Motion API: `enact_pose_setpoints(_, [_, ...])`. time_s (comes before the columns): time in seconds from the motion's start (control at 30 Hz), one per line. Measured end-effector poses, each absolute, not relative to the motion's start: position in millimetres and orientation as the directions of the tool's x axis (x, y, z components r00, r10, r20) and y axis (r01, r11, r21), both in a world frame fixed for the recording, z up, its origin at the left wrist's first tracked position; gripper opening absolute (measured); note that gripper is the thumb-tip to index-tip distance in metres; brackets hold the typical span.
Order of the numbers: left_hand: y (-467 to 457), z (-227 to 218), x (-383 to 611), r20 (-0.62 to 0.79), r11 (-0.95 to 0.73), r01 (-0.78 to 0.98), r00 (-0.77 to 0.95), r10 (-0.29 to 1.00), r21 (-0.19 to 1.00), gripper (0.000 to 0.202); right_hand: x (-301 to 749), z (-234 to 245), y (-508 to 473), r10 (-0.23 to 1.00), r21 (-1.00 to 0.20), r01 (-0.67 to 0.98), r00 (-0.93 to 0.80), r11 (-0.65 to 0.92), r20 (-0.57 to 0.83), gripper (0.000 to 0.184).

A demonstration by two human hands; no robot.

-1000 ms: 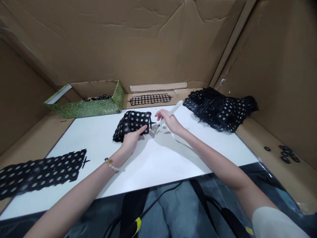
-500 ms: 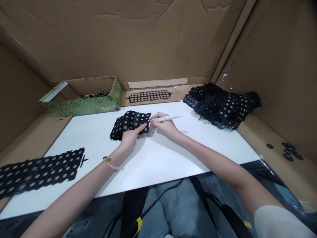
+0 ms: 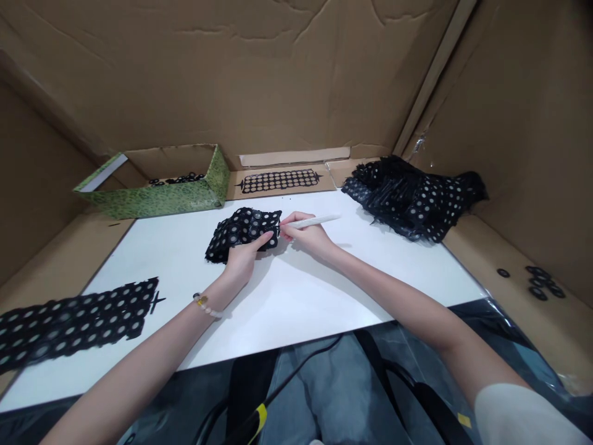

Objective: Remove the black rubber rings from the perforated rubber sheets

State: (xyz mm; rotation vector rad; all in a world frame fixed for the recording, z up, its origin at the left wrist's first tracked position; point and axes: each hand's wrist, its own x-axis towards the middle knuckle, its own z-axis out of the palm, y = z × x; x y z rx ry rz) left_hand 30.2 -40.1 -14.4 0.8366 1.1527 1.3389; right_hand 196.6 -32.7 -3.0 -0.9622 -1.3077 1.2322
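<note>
Cardboard walls [image 3: 287, 86] are enclosing our white table [image 3: 306, 303]. Far centre, our left hand [image 3: 243, 258] is clamping a bunched dotted sheet [image 3: 250, 220]; our right hand [image 3: 309, 235] is pinching a white tool [image 3: 319, 220] at its right edge. Apparently we're working that edge; next move is seemingly calling for steadiness.

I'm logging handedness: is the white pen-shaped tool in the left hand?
No, the right hand holds the white pen-shaped tool.

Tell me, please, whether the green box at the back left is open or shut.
Open: nothing covers the top of the green box, and black rings show inside.
</note>
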Motion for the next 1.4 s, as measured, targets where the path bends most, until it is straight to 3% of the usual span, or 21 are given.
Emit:
enact_pose_setpoints(0.4, [-38.6,-12.6,28.7,-0.201,0.164,-0.313,-0.090,0.975,0.936,0.037,195.1,-9.9,-33.7,0.983,-0.989,-0.003,-0.110,0.148,0.148,0.016])
enact_pose_setpoints(0.63, [-39.1,-11.9,28.4,-0.202,0.170,-0.296,-0.082,0.976,0.940,0.035,192.4,-18.7,-35.4,0.955,-0.958,0.040,-0.109,0.283,0.277,0.019])
enact_pose_setpoints(1.0, [-41.0,-12.1,31.2,-0.235,0.206,-0.277,-0.074,0.969,0.938,0.032,187.6,-9.2,-44.4,0.953,-0.934,0.188,-0.042,0.303,0.301,0.017])
enact_pose_setpoints(1.23, [-40.1,-5.5,31.7,-0.262,0.230,-0.321,-0.059,0.963,0.919,0.024,185.3,-12.7,-41.8,0.961,-0.958,0.089,0.012,0.274,0.276,0.016])
enact_pose_setpoints(1.4, [-36.1,-5.8,27.1,-0.285,0.274,-0.277,0.001,0.958,0.921,0.020,188.1,-19.9,-32.7,0.982,-0.975,-0.118,0.009,0.188,0.188,0.020])
